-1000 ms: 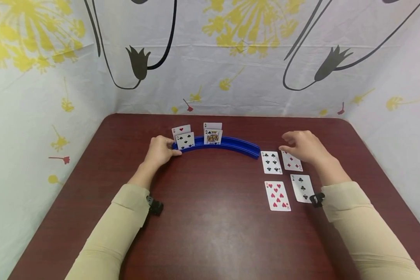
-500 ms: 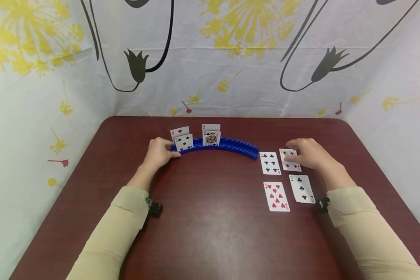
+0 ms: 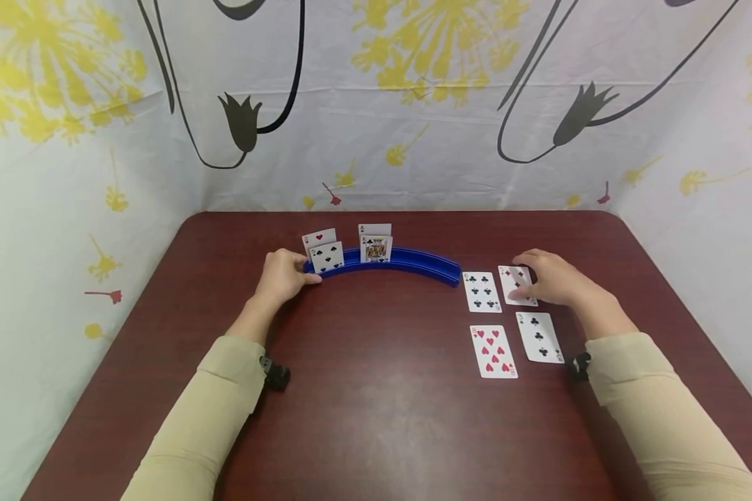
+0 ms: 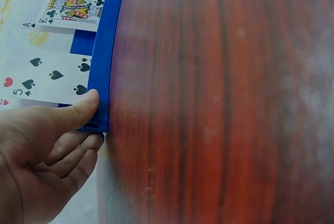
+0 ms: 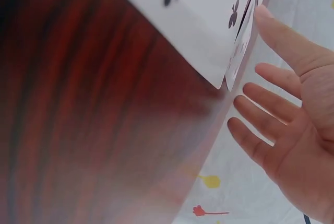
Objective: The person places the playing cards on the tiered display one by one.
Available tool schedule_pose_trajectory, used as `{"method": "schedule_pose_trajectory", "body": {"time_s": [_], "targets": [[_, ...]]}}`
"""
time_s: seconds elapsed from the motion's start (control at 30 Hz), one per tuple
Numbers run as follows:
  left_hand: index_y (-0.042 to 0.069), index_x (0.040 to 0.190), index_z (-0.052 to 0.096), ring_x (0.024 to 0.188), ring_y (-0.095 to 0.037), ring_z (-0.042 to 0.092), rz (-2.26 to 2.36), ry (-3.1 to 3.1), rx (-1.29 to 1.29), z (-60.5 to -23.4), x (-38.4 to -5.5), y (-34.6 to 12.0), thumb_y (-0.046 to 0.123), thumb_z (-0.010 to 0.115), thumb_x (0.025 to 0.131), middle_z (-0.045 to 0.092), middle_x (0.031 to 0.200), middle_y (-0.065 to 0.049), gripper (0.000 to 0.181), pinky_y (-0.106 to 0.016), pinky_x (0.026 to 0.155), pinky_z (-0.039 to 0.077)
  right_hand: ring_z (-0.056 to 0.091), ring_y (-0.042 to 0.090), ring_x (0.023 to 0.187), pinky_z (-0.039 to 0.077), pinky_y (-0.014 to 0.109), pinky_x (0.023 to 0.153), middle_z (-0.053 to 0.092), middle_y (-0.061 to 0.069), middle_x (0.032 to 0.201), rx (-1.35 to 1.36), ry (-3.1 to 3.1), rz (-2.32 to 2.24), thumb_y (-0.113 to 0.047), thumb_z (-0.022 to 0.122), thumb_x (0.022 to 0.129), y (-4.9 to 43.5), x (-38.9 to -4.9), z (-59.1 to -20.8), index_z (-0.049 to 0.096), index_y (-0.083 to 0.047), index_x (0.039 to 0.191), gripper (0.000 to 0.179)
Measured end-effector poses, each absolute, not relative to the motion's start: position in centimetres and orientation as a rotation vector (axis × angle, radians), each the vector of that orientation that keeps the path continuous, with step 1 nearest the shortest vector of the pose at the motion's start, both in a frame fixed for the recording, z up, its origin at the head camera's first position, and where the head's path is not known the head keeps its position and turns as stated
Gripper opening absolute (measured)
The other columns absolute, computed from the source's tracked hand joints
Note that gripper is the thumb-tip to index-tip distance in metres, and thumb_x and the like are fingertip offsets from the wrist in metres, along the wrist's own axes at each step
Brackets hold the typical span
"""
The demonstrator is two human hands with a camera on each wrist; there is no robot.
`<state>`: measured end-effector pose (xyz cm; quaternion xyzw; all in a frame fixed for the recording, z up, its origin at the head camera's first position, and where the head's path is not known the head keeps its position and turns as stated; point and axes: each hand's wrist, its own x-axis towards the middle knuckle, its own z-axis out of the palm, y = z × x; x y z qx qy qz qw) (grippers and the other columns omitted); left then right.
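Observation:
In the head view my left hand (image 3: pixel 281 277) grips the left end of a curved blue card holder (image 3: pixel 423 264). Its thumb lies on the front edge in the left wrist view. Upright in the holder stand a five of spades (image 3: pixel 327 257) before a hearts card (image 3: pixel 319 236), and a king of clubs (image 3: pixel 376 249) before an ace of clubs (image 3: pixel 374 228). My right hand (image 3: pixel 554 277) is over a diamonds playing card (image 3: pixel 512 282), thumb on its face and index finger by its far edge. The other fingers are spread in the right wrist view.
Face up on the dark red table (image 3: pixel 376 390) lie a six of clubs (image 3: pixel 482 291), an eight of hearts (image 3: pixel 494 351) and a three of clubs (image 3: pixel 539 337). A patterned white cloth (image 3: pixel 363 139) surrounds the table's back and sides.
My right hand has come down onto the diamonds card, its thumb now lower on the face. My left hand stays at the holder's end. The whole view has shifted slightly.

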<state>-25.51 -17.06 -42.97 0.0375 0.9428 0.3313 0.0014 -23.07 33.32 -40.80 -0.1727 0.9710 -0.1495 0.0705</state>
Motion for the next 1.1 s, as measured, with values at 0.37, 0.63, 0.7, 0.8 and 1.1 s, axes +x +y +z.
{"method": "schedule_pose_trajectory", "body": {"time_s": [0.37,0.63,0.7,0.8,1.1], "targets": [[-0.004,0.118,0.074,0.112,-0.036,0.064,1.047,2.970,0.118,-42.82,-25.45,-17.05,0.021,0.087,0.082,0.072,0.113,-0.024,0.046,-0.050,0.094,0.053,0.056,0.045,0.116,0.044,0.061,0.097,0.060,0.032,0.128,-0.497,2.875,-0.477,-0.024,0.096,0.067,33.18,-22.96,-40.30,0.058,0.010,0.132,0.083],[-0.004,0.119,0.073,0.113,-0.035,0.065,1.058,2.957,0.110,-42.78,-25.49,-16.95,0.021,0.087,0.082,0.071,0.115,-0.025,0.047,-0.049,0.094,0.054,0.054,0.046,0.117,0.044,0.062,0.098,0.059,0.033,0.128,-0.482,2.873,-0.465,-0.017,0.097,0.064,32.90,-23.07,-40.29,0.058,0.010,0.132,0.083],[-0.005,0.119,0.073,0.113,-0.035,0.065,1.058,2.954,0.114,-42.76,-25.47,-16.92,0.021,0.087,0.082,0.070,0.115,-0.025,0.048,-0.049,0.094,0.054,0.053,0.047,0.117,0.043,0.062,0.098,0.058,0.033,0.128,-0.464,2.877,-0.463,-0.020,0.098,0.063,32.93,-23.09,-40.31,0.058,0.009,0.132,0.085],[-0.005,0.120,0.072,0.114,-0.035,0.065,1.058,2.949,0.114,-42.73,-25.48,-16.88,0.021,0.087,0.082,0.070,0.116,-0.025,0.048,-0.049,0.094,0.054,0.047,0.050,0.121,0.040,0.065,0.099,0.053,0.033,0.131,-0.427,2.890,-0.440,-0.024,0.099,0.061,33.03,-23.13,-40.41,0.057,0.007,0.135,0.090],[-0.005,0.119,0.073,0.112,-0.034,0.066,1.043,2.952,0.112,-42.85,-25.48,-17.00,0.021,0.087,0.082,0.071,0.115,-0.025,0.048,-0.049,0.094,0.054,0.044,0.051,0.120,0.038,0.065,0.100,0.054,0.033,0.128,-0.464,2.990,-0.373,-0.025,0.098,0.062,33.08,-23.21,-40.35,0.058,0.009,0.133,0.088]]}}
